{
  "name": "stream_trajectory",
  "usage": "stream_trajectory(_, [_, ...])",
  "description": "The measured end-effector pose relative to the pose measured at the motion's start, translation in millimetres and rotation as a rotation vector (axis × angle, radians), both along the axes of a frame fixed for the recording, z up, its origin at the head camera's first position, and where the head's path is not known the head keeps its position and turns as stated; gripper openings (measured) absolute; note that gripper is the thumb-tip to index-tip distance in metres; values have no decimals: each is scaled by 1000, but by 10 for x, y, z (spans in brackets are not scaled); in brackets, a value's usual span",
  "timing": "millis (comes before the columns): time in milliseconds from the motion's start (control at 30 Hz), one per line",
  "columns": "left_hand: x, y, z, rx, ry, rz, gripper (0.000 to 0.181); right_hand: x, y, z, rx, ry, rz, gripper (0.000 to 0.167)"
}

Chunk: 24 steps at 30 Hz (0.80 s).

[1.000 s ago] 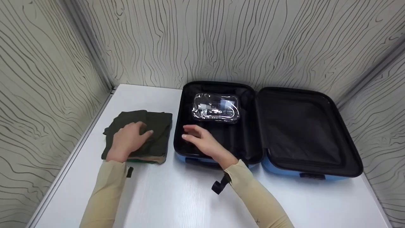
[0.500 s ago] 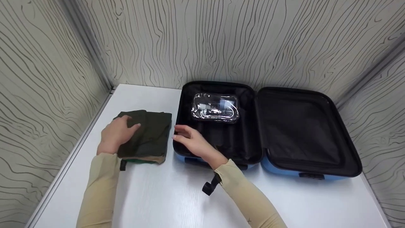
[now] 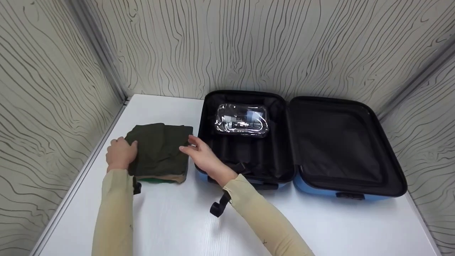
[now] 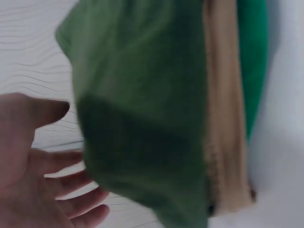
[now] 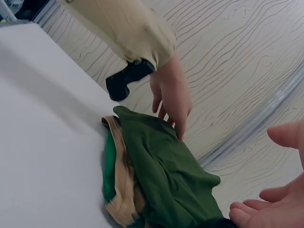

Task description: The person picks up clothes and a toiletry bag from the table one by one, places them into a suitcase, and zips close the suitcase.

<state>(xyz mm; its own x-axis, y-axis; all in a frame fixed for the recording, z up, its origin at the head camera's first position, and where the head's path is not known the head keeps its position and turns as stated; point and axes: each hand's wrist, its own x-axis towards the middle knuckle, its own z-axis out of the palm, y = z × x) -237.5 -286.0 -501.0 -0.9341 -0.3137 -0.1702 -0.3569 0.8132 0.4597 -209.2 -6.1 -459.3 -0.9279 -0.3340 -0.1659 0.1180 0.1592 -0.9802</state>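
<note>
A stack of folded clothes lies on the left of the white table, dark green cloth on top. Tan cloth and bright green cloth show beneath it in the left wrist view. At the stack's left edge is my left hand, thumb apart from the fingers, fingertips close against the green cloth. My right hand is at the opposite edge, between stack and suitcase, fingers loosely bent and holding nothing. In the right wrist view, the right hand's fingertips are near the cloth; I cannot tell whether they touch.
An open blue suitcase with black lining stands right of the stack. A clear zip pouch with small items lies in its back part. Its lid half is laid open to the right. Patterned panels wall in the white table.
My left hand has moved left off the top of the stack to its left edge. My right hand has come left from over the suitcase to the stack's right edge.
</note>
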Motion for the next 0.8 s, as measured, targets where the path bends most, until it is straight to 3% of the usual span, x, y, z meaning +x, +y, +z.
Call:
stream_trajectory(200, [-1,11,-112,49,-28,113,57,69,-215,-64,-57,-93,-47,76])
stream_trajectory(500, [-47,10,-255,86,30,171,57,142,-327,-247,-137,-212,-16,89])
stream_trajectory(700, [-34,13,-242,210,-8,259,52,125,-386,-377,-178,-257,-44,92])
stream_trajectory(800, [-20,4,-220,233,-25,274,51,121,-399,-407,-195,-257,-52,88])
